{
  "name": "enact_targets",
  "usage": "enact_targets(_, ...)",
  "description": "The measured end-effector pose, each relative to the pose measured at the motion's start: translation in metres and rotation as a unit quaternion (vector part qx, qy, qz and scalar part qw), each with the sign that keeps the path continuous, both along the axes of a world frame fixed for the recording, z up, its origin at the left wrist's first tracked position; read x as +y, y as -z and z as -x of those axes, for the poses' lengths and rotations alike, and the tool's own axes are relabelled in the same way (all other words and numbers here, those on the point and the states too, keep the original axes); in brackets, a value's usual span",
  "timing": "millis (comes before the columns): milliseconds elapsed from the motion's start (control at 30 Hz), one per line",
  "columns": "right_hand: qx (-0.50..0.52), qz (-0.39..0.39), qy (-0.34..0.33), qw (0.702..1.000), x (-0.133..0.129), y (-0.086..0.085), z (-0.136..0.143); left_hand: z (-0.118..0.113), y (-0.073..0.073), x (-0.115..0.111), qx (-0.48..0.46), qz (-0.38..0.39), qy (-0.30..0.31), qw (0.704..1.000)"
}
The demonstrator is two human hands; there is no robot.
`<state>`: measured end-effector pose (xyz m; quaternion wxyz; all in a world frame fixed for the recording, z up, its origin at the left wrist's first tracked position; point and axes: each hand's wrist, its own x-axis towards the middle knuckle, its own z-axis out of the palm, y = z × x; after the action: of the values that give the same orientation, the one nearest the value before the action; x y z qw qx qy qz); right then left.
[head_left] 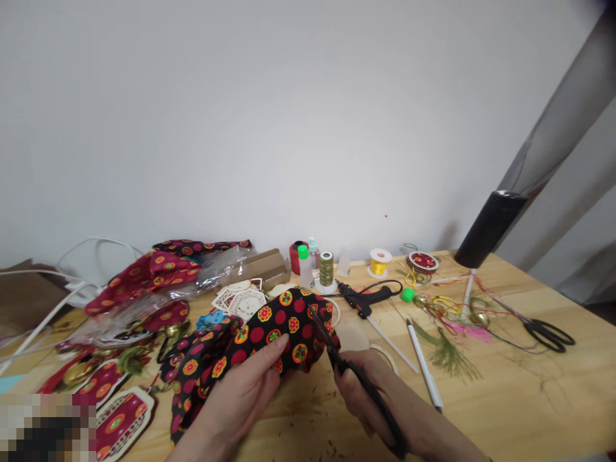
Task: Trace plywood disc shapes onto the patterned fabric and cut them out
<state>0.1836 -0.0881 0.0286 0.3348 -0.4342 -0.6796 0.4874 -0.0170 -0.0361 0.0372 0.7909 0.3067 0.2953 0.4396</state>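
Note:
Black fabric with red dots and bright flower circles is bunched over the middle of the table. My left hand grips it, thumb on top of the cloth. Black-handled scissors are held in my right hand, their blades at the right edge of the fabric. Part of the blades overlaps the cloth; whether they are cutting through it I cannot tell. Just behind the fabric lie pale cut-out card pieces.
A black glue gun, a green thread spool and a yellow spool stand toward the wall. On the right lie a white pen, a green tassel and a second pair of scissors. Patterned ornaments crowd the left.

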Motion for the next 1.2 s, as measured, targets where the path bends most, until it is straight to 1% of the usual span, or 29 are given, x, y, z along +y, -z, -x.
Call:
enact_targets(167, -0.003, -0.017, -0.018, 1.000, 0.000, -0.005, -0.002, 0.000, -0.001, 0.000, -0.005, 0.008, 0.011, 1.000)
enact_targets(367, 0.028, 0.026, -0.033, 0.999, 0.000, -0.010, -0.003, 0.000, -0.003, 0.000, -0.013, 0.012, 0.003, 1.000)
enact_targets(567, 0.023, 0.039, -0.034, 0.998, 0.001, -0.015, -0.002, 0.000, -0.001, 0.001, 0.000, 0.008, 0.013, 1.000)
enact_targets(700, 0.009, 0.016, -0.044, 0.999, 0.003, -0.012, -0.003, 0.001, 0.002, 0.001, 0.001, 0.005, 0.012, 1.000)
enact_targets(833, -0.001, -0.020, -0.045, 0.999, 0.005, -0.010, -0.003, 0.003, 0.004, 0.001, -0.001, 0.021, 0.019, 1.000)
enact_targets(1033, -0.001, -0.052, -0.047, 0.998, 0.006, -0.020, -0.003, 0.002, 0.003, -0.001, -0.002, 0.046, -0.004, 0.999)
enact_targets(1100, 0.000, -0.048, -0.054, 0.997, 0.006, -0.018, -0.004, 0.001, 0.002, -0.001, -0.002, 0.046, -0.003, 0.999)
enact_targets(1200, -0.006, -0.024, -0.069, 0.997, 0.006, -0.008, -0.006, 0.002, 0.001, 0.000, -0.002, 0.045, -0.008, 0.999)
